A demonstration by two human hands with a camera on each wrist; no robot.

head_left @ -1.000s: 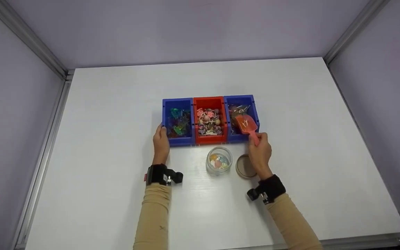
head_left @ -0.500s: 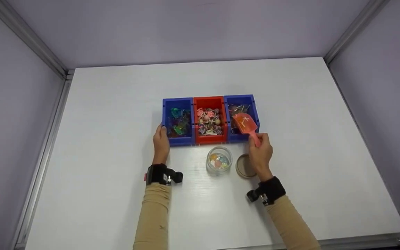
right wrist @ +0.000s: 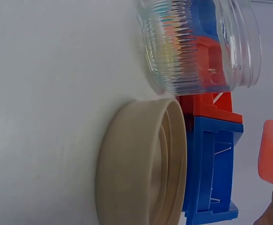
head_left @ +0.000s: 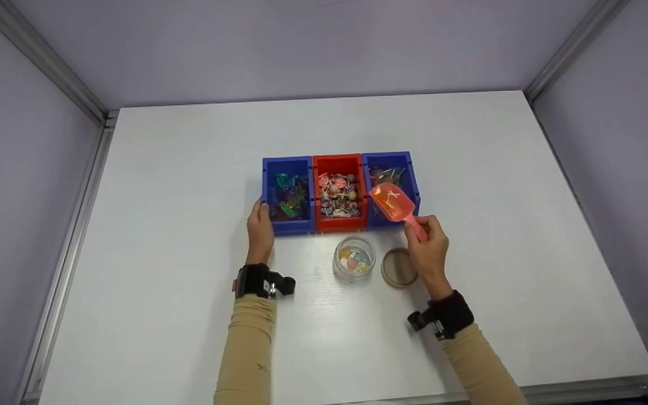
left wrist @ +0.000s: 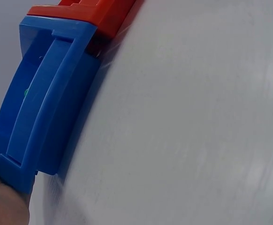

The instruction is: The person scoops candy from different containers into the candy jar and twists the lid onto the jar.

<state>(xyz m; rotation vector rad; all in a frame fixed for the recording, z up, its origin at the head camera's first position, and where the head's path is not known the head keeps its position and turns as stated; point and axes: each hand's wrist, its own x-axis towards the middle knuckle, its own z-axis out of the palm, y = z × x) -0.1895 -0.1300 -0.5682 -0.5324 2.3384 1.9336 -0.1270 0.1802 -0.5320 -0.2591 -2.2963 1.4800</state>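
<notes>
In the head view my right hand [head_left: 429,250] grips the handle of a translucent red scoop [head_left: 396,201]. White sticks and something yellowish lie in it. The scoop is above the front of the right blue bin [head_left: 388,222]. My left hand [head_left: 260,232] holds the front left corner of the left blue bin [head_left: 293,228]; its fingertips are partly hidden. Between the two stands a red bin [head_left: 341,225] full of small lollipops. A glass jar [head_left: 354,275] with colourful pieces at its bottom stands in front, beside a beige round lid [head_left: 399,268].
Green and dark wrapped pieces [head_left: 290,197] fill the left bin; clear-wrapped pieces with sticks [head_left: 387,176] lie in the right one. All stand on a white table [head_left: 189,225]. Pale walls [head_left: 324,50] enclose its back and sides.
My right hand has drawn slightly back and to the right, and the scoop has risen and tilted leftward away from the right bin's contents. My left hand has stayed in place.
</notes>
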